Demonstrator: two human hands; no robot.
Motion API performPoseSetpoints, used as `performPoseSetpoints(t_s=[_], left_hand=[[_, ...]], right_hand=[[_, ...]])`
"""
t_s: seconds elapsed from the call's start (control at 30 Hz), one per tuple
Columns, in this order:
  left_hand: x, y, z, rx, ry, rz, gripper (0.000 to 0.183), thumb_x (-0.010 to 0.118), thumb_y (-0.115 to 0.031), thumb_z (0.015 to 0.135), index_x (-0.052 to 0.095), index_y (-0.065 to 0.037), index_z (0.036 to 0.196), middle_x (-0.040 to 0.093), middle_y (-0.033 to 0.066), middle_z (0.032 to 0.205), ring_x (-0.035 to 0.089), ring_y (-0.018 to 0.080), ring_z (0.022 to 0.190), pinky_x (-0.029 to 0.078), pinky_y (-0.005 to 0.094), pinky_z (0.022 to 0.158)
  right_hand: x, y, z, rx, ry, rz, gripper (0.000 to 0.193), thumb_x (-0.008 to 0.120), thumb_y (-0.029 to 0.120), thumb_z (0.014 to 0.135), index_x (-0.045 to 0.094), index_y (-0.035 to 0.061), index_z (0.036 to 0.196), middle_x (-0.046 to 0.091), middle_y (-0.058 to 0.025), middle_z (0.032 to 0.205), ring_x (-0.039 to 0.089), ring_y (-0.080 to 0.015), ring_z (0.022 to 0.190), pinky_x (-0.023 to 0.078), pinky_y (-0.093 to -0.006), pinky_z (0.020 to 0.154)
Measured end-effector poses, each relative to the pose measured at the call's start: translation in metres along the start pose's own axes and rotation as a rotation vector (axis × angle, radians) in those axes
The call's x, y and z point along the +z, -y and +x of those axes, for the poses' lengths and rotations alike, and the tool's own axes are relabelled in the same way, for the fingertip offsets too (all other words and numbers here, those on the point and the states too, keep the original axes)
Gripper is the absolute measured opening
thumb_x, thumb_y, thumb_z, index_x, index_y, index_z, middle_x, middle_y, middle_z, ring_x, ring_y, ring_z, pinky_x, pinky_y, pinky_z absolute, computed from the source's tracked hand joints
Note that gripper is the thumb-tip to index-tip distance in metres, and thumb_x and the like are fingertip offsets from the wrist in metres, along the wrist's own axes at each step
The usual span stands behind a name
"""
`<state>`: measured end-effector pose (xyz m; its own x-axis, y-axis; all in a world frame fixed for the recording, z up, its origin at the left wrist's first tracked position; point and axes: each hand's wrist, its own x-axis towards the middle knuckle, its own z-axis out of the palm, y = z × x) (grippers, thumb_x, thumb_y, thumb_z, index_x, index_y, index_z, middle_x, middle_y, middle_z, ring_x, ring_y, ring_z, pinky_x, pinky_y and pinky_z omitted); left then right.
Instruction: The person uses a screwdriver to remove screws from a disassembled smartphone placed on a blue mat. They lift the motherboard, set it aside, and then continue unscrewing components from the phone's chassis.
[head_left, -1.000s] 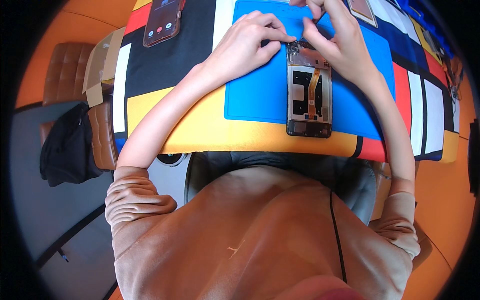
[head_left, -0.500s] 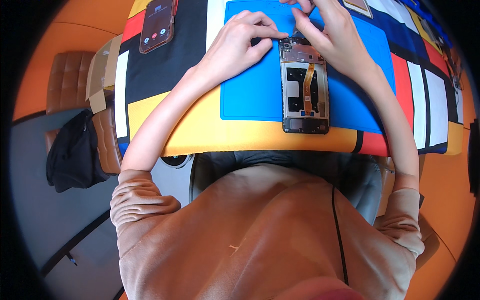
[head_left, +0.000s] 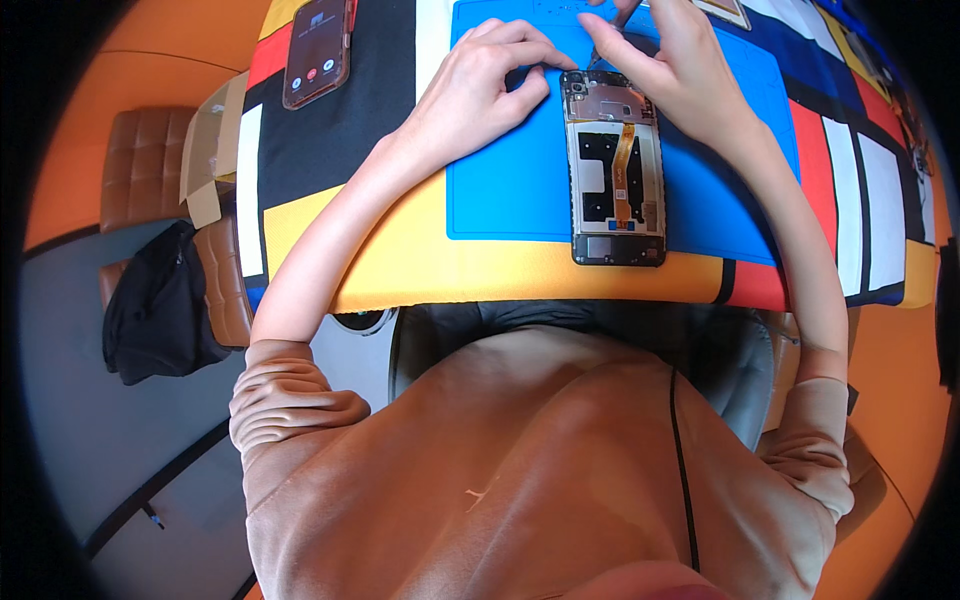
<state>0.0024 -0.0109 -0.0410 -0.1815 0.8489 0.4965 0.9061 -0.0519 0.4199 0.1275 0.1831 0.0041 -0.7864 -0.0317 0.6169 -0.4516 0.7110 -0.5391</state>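
An opened smartphone [head_left: 595, 185] lies face down with its back cover off. Its orange ribbon cable and metal inner plates are exposed. The phone rests partly on a blue mat [head_left: 505, 190], its lower end over the yellow cloth. My left hand [head_left: 495, 85] reaches its upper left corner with the index fingertip, while the thumb stays apart from that finger. Over the phone's upper right, my right hand [head_left: 685, 75] grips a slim dark tool [head_left: 622, 14] pointing down toward the top edge. The tool's exact kind and its tip are hard to make out.
Another phone [head_left: 318, 55] with a lit screen lies at the far left of the patterned tablecloth [head_left: 385, 262]. Part of a light-framed device [head_left: 728, 10] shows at the back right. A cardboard box [head_left: 207, 150] and a brown chair [head_left: 145, 165] stand left of the table.
My right hand has shifted slightly, and the tool in it now shows more clearly, lowered toward the phone's top edge. My left hand stays at the corner. The whole view has moved a little.
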Motion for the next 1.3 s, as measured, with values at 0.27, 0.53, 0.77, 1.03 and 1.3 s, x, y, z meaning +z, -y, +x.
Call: performPoseSetpoints(t_s=[0.27, 0.53, 0.77, 1.03, 1.3], left_hand=[[0.000, 0.000, 0.000, -0.014, 0.018, 0.001, 0.024, 0.058, -0.015, 0.097, 0.077, -0.008, 0.108, 0.069, 0.0110, 0.105, 0.060, 0.0247, 0.096, 0.048, 0.0401, 0.094], [-0.003, -0.004, -0.001, -0.023, 0.034, 0.027, 0.028, 0.057, -0.010, 0.095, 0.077, -0.008, 0.115, 0.069, 0.0091, 0.109, 0.063, 0.0219, 0.105, 0.052, 0.0347, 0.091], [-0.005, -0.005, 0.001, 0.010, 0.061, 0.031, 0.028, 0.058, -0.009, 0.093, 0.077, -0.008, 0.114, 0.069, 0.0099, 0.106, 0.063, 0.0237, 0.102, 0.051, 0.0374, 0.094], [-0.002, -0.004, 0.002, 0.003, 0.031, -0.013, 0.025, 0.059, -0.010, 0.093, 0.077, -0.008, 0.109, 0.069, 0.0105, 0.103, 0.062, 0.0264, 0.100, 0.049, 0.0416, 0.096], [-0.003, -0.004, 0.002, 0.007, 0.031, -0.016, 0.025, 0.059, -0.010, 0.093, 0.077, -0.008, 0.110, 0.069, 0.0107, 0.104, 0.062, 0.0272, 0.100, 0.049, 0.0416, 0.097]], right_hand=[[0.000, -0.002, 0.000, -0.067, -0.019, 0.044, 0.022, 0.063, 0.004, 0.090, 0.049, 0.0017, 0.107, 0.056, -0.0138, 0.095, 0.057, -0.0241, 0.087, 0.049, -0.0357, 0.082], [-0.002, 0.007, 0.001, 0.009, -0.016, 0.052, 0.023, 0.062, 0.004, 0.090, 0.049, 0.0023, 0.108, 0.055, -0.0146, 0.093, 0.058, -0.0242, 0.088, 0.049, -0.0359, 0.083], [-0.005, 0.010, 0.004, -0.052, -0.019, 0.003, 0.023, 0.063, 0.005, 0.088, 0.049, 0.0030, 0.106, 0.055, -0.0124, 0.093, 0.057, -0.0223, 0.087, 0.048, -0.0351, 0.080], [-0.004, 0.003, 0.000, 0.020, 0.002, 0.063, 0.023, 0.065, 0.007, 0.087, 0.048, 0.0039, 0.103, 0.055, -0.0096, 0.093, 0.051, -0.0179, 0.079, 0.045, -0.0310, 0.074], [-0.005, 0.000, -0.002, 0.111, 0.007, 0.055, 0.021, 0.063, 0.005, 0.088, 0.050, 0.0045, 0.105, 0.048, -0.0039, 0.084, 0.049, -0.0124, 0.071, 0.042, -0.0276, 0.066]])
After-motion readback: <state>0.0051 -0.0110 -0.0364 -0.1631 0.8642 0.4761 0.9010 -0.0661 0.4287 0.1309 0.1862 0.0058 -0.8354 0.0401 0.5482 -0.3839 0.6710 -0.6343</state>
